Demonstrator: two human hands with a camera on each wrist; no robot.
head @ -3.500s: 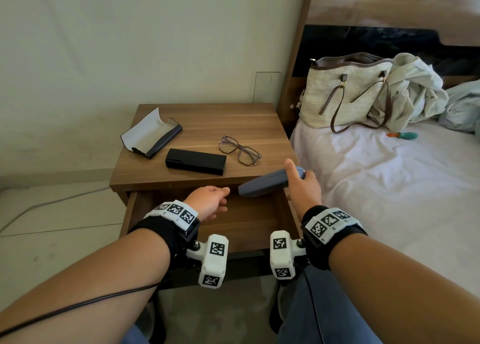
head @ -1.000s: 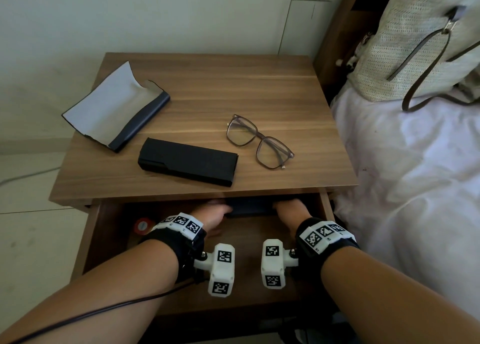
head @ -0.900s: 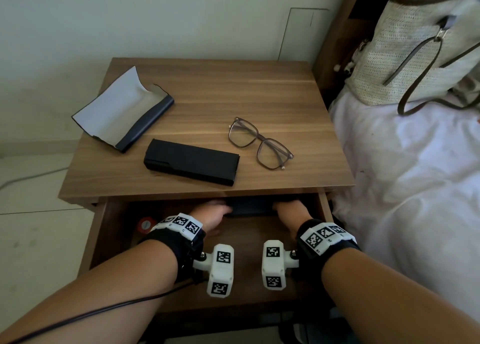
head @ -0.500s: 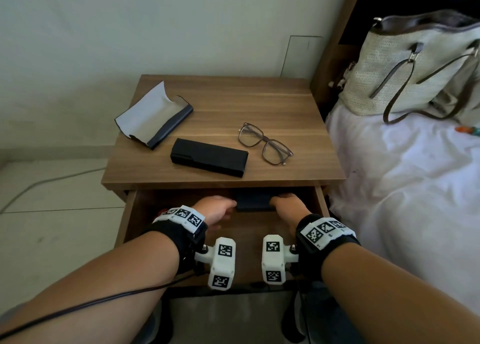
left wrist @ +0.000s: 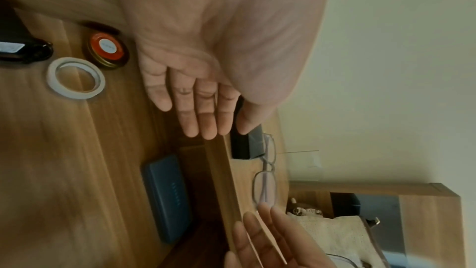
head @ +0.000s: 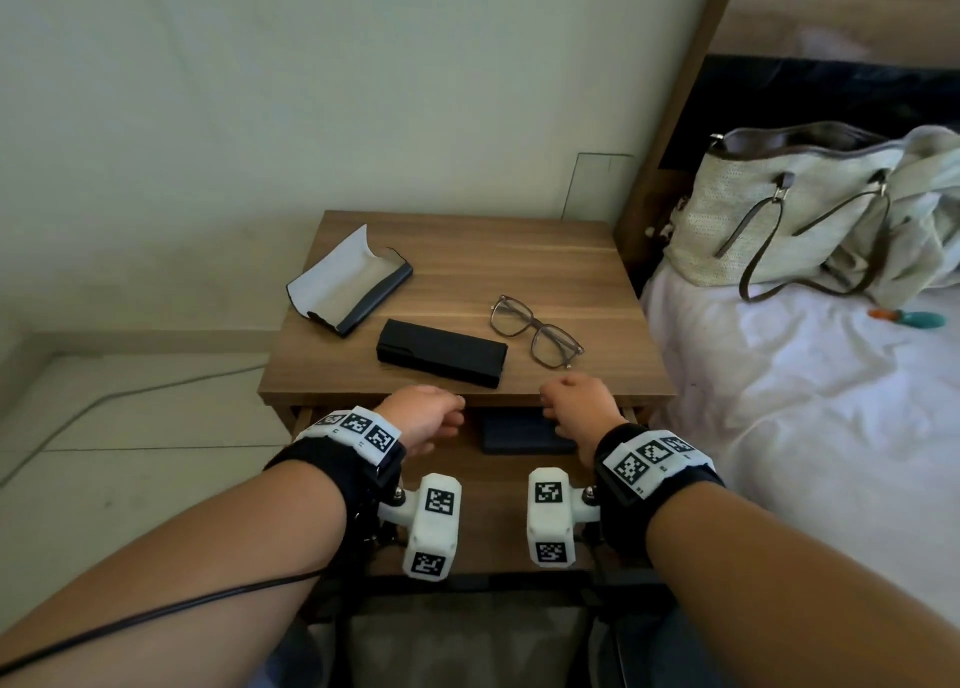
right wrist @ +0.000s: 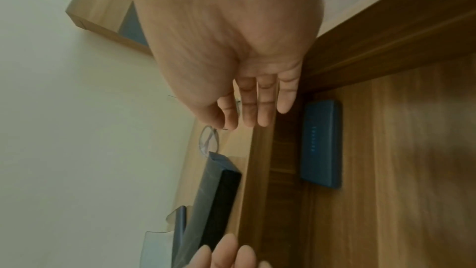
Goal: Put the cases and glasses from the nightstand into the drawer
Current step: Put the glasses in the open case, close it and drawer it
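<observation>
both hands, left hand (head: 423,417) and right hand (head: 576,409), hover loose-fingered, empty, at nightstand (head: 457,256) front edge.

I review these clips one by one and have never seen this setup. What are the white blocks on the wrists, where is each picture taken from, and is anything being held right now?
No robot here: a person works with two bare hands. The white blocks below the wrist straps are wrist cameras, marked with printed square tags.

The wide picture comes from a head-worn camera looking down. The other two come from the wrist cameras, looking along each palm, so they appear turned sideways.

On the nightstand lie an open case with a pale lining, a closed black case and a pair of glasses. In the open drawer lies a blue case; the left wrist view also shows a roll of tape and a red-lidded jar there.

The left hand and right hand hover at the nightstand's front edge, fingers relaxed, holding nothing.
</observation>
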